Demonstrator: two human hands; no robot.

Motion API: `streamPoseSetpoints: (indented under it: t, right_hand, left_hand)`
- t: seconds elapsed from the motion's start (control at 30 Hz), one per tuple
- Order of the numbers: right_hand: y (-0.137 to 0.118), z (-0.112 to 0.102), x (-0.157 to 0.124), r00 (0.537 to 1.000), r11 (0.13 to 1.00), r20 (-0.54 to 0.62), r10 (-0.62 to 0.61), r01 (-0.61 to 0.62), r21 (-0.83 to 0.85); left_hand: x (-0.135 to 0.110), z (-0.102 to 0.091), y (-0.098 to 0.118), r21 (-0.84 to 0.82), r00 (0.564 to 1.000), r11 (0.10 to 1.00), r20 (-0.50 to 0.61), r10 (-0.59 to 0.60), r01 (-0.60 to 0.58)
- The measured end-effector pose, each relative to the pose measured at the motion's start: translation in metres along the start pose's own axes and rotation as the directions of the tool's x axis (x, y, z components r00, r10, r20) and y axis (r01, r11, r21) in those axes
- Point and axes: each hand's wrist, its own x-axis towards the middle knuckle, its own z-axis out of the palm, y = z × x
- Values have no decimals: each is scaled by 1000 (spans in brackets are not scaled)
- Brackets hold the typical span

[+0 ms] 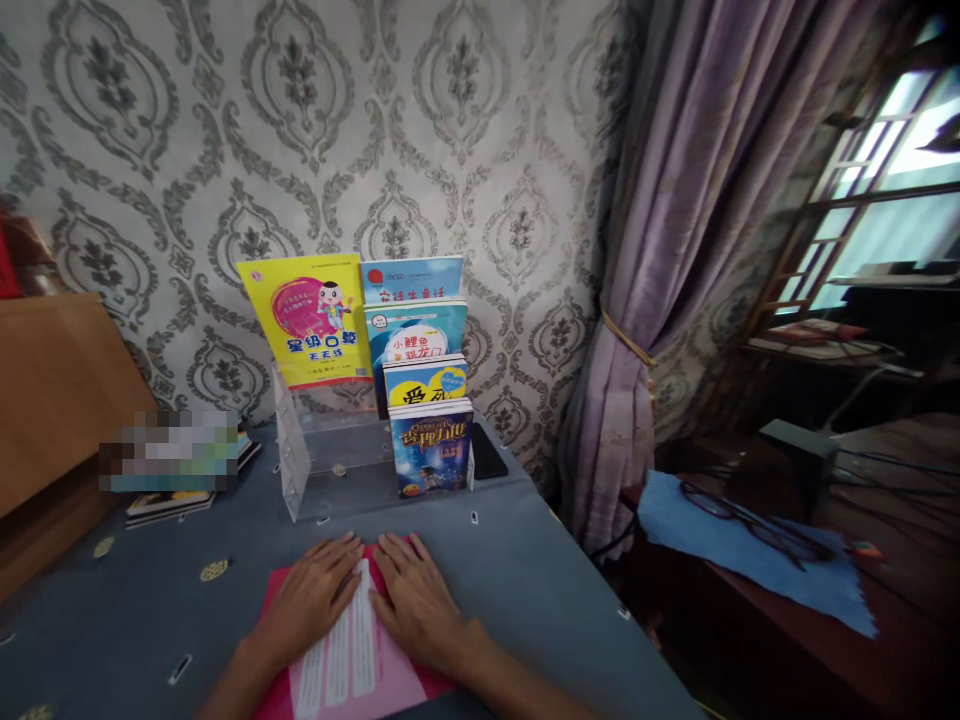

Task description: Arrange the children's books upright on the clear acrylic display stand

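Observation:
A pink book (pixel 352 655) with white text panels lies flat on the dark blue-grey cloth at the near edge. My left hand (pixel 315 592) rests palm down on its upper left part, fingers stretched forward. On the upper right part lies my right hand (pixel 416 597), also flat, its thumb pointing in toward the middle. Just beyond my fingertips stands a clear tiered rack (pixel 294 465). A yellow workbook (pixel 307 320) leans in its left side. Down its right side are a light blue book (pixel 412 278), a teal book (pixel 414 335) and a dark blue book (pixel 433 455).
A pile of books (pixel 172 505), partly blurred, lies left of the rack by a wooden panel (pixel 67 390). A black phone (pixel 489 455) is behind the rack's right end. To the right, glasses (pixel 750 525) rest on a blue cloth (pixel 675 520) beside a purple curtain (pixel 637 270).

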Motion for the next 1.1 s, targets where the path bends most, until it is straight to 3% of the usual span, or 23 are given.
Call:
streamPoseSetpoints:
  t: [0.2,0.33,0.5,0.77,1.1]
  right_hand:
    - [11,4,1,995,999,-88,-36,37,17]
    - [14,7,1,993,999,-112,-39,36,-21]
    - [10,3,0,995,999,-86,-50,49,-15]
    - [6,-4,-1,995,998,-84,-49,46,-43]
    - [13,-18,-13,999,1000,-31,21,-21,8]
  left_hand:
    - [-11,11,-18,25,992,1000,-127,-11,14]
    - [-14,11,-25,35,991,999,-135,-26,31]
    - [-6,-1,-10,55,992,995,-104,-75,81]
    - [2,-32,27,79,973,974,76,-220,214]
    - [-5,-24,21,49,966,967,62,-251,249]
